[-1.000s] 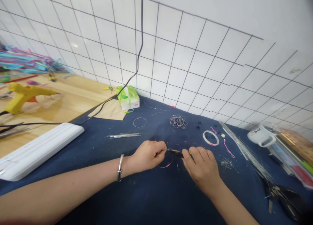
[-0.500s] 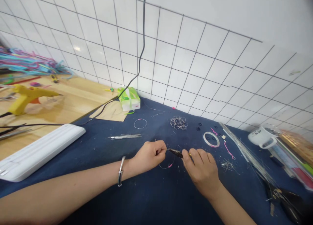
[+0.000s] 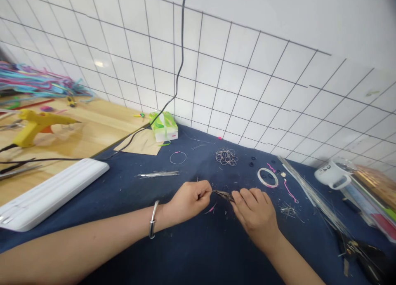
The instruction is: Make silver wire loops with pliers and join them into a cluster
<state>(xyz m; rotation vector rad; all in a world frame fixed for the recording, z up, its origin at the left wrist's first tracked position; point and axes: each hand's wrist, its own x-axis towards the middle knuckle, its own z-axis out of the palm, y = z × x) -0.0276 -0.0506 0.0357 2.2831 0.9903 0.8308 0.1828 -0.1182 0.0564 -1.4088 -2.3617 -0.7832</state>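
My left hand (image 3: 193, 197) is closed in a pinch on a thin wire loop, most of it hidden by the fingers. A pink-wrapped part of the wire (image 3: 211, 209) shows just below the fist. Wrapped round the handles of a pair of pliers (image 3: 223, 195) is my right hand (image 3: 255, 208); the jaws point left and meet the wire close to my left fingertips. Beyond the hands lie a finished-looking wire ring (image 3: 178, 157) with a pink spot, a heap of wire rings (image 3: 227, 156) and a bundle of straight wires (image 3: 158, 174).
To the right are a white tape roll (image 3: 267, 177), short wire scraps (image 3: 288, 210), long wires (image 3: 315, 194), a white mug (image 3: 332, 173) and black-handled cutters (image 3: 365, 256). On the left, a white power-strip-like bar (image 3: 55, 194), a yellow glue gun (image 3: 40, 122) and a tissue pack (image 3: 163, 127).
The pliers have turned slightly in my right hand, and the wire loop with its pink part has swung a little left and tilted. Both hands stay in nearly the same place.
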